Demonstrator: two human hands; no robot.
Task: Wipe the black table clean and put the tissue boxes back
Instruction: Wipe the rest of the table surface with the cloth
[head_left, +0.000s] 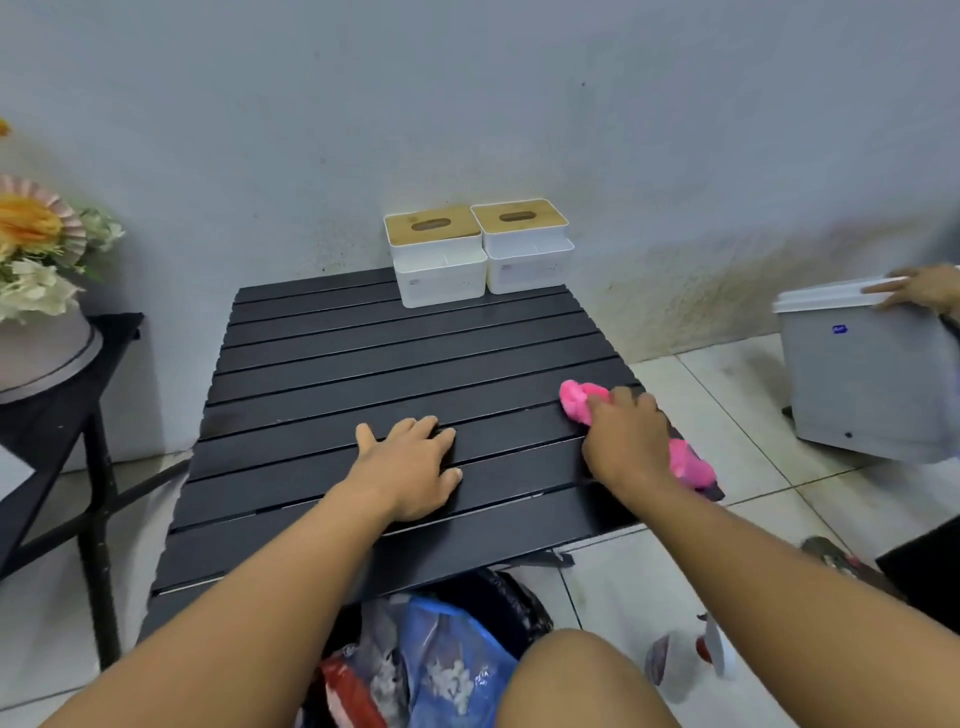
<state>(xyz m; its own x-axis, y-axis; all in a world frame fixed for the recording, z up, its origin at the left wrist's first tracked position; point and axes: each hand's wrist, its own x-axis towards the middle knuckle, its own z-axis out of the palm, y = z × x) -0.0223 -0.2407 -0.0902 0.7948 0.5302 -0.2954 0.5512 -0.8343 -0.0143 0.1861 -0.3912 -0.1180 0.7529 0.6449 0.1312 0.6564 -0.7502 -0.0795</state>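
Both hands are on the tabletop: the left hand (410, 470) lies flat with its fingers spread, pressing down near the middle of the front slats, and the right hand (626, 441) is curled round a bunched pink cloth (577, 397), which pokes out past the fingertips and behind the wrist. That cloth sits on the black table (363, 374) close to its right edge, so the step in hand looks like the wiping, with the flat hand steadying the slatted top. Two white tissue boxes with wooden lids, the left box (440, 283) and the right box (524, 270), stand touching side by side on the far slats against the wall (467, 104), well apart from both hands. The next move probably calls for dragging the cloth along the slats toward the left side and then the far rows; the strip under the boxes would need them lifted. Off to the right, another person's hand (924, 288) rests on a grey bin (872, 379) on the floor.
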